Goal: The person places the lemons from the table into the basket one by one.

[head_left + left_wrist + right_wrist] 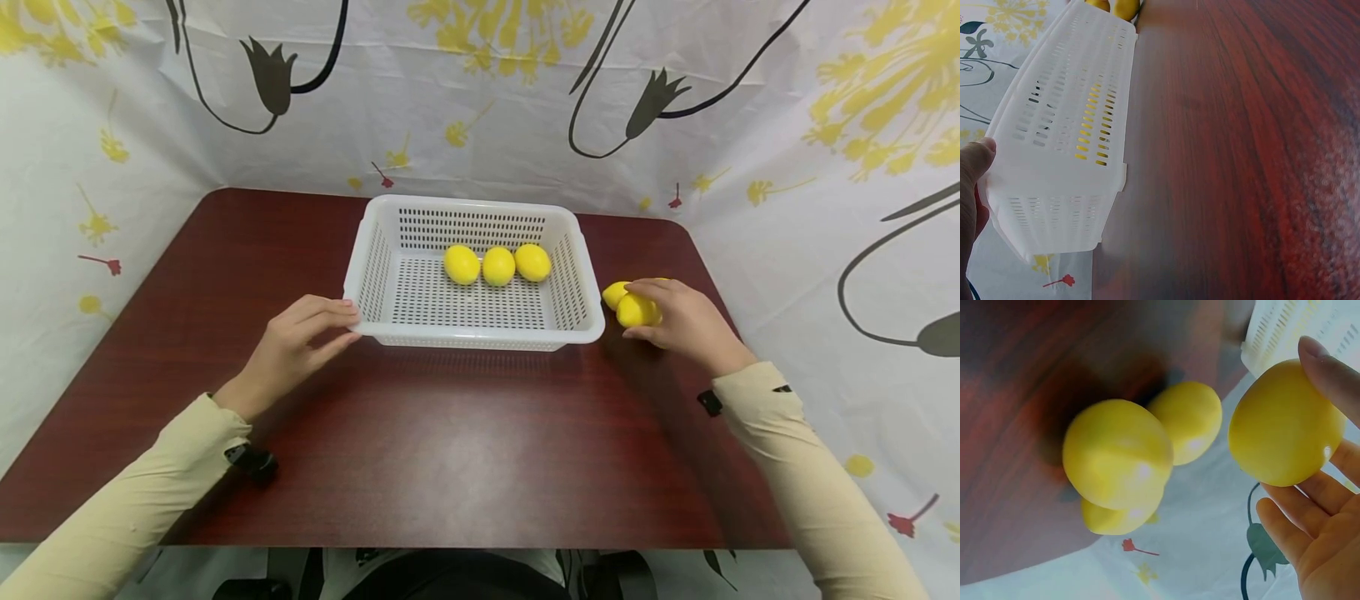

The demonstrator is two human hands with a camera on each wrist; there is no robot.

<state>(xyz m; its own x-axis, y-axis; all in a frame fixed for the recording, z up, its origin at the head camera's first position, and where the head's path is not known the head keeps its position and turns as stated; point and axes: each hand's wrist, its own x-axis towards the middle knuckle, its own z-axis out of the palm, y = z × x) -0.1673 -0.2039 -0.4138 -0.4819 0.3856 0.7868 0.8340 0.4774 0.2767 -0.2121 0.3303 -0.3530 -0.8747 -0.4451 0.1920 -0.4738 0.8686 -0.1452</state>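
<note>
Overall, a white cloth [510,150] printed with yellow sprays and grey tulips hangs creased behind the scene. Before it stands a table [450,442] of reddish-brown, streaked wood grain, its surface glossy. At the table's far middle sits a rectangular basket [480,332] of white plastic, pierced with rows of slots. It opens upward; its long axis runs left to right, the right end slightly nearer. The left hand [296,337] grips the near left corner of the basket. Right of the basket, the right hand [686,321] grasps a held lemon [1282,425] between thumb and fingers. This is smooth and rounded; its long axis cannot be judged under the fingers. Three loose lemons [1116,450], glossy and ovoid, cluster near it at the table's right. Inside the basket, three lemons in a row [498,267] extend left to right.
</note>
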